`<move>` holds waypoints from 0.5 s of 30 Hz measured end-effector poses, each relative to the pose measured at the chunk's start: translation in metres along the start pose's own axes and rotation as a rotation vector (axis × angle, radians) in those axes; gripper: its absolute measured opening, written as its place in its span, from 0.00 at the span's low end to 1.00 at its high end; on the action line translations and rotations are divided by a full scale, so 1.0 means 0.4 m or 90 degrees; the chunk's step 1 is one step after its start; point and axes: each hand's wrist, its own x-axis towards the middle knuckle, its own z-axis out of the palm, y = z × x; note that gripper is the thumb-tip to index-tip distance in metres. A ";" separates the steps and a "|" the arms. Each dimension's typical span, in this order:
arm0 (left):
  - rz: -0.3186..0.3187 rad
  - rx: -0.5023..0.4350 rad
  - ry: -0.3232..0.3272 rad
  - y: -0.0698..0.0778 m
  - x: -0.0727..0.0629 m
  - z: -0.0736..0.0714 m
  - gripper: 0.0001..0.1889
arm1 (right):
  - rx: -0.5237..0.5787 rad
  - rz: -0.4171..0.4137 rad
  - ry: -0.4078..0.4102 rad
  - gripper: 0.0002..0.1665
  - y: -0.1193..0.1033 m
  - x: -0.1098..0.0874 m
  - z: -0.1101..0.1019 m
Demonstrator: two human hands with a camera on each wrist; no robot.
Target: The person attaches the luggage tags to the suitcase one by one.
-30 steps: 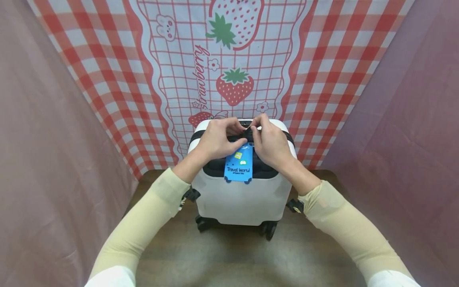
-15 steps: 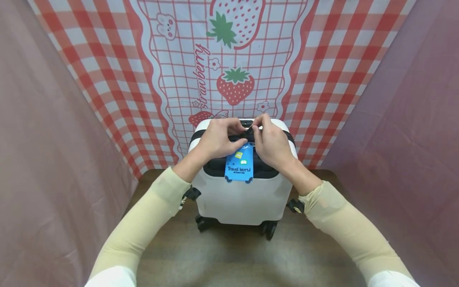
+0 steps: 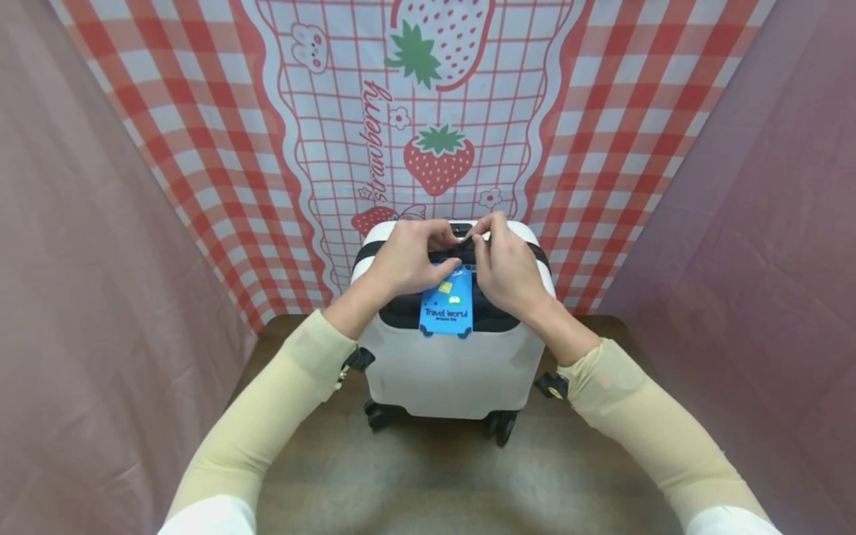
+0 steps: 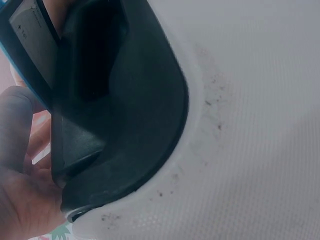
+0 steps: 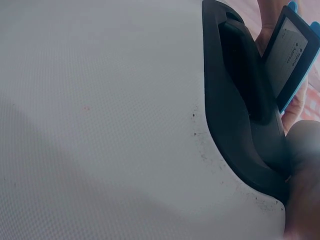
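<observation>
A blue luggage tag (image 3: 446, 310) printed "Travel World" hangs at the top of a white suitcase (image 3: 455, 375), in front of its black side handle. My left hand (image 3: 409, 258) holds the tag's black strap (image 3: 463, 245) at the top, its thumb lying across the tag's upper edge. Opposite it, my right hand (image 3: 506, 264) pinches the strap's thin end between thumb and forefinger. Both fingertips meet close over the suitcase's top. The tag's back, with a white name card (image 5: 287, 57), shows in the right wrist view. The fingers partly hide the strap's fastening.
The suitcase stands on its black wheels (image 3: 504, 429) on a brown wooden surface (image 3: 441, 475). Behind it hangs a red-checked strawberry cloth (image 3: 438, 160). Pink curtains (image 3: 100, 297) close in both sides. A black handle recess (image 4: 145, 100) fills much of the left wrist view.
The tag's lower end has risen very slightly. My right fingertips have shifted a little at the strap's end; both hands otherwise keep their places.
</observation>
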 end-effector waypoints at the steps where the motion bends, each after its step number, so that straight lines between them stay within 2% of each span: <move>1: 0.001 0.001 0.002 -0.001 0.000 0.001 0.12 | 0.001 -0.002 0.000 0.08 0.000 -0.001 0.000; 11: 0.010 -0.032 0.063 -0.009 0.005 0.018 0.09 | 0.021 -0.017 0.003 0.07 0.007 -0.001 -0.003; 15: 0.021 -0.025 0.070 -0.011 0.009 0.019 0.09 | 0.035 -0.018 -0.005 0.07 0.008 -0.002 -0.003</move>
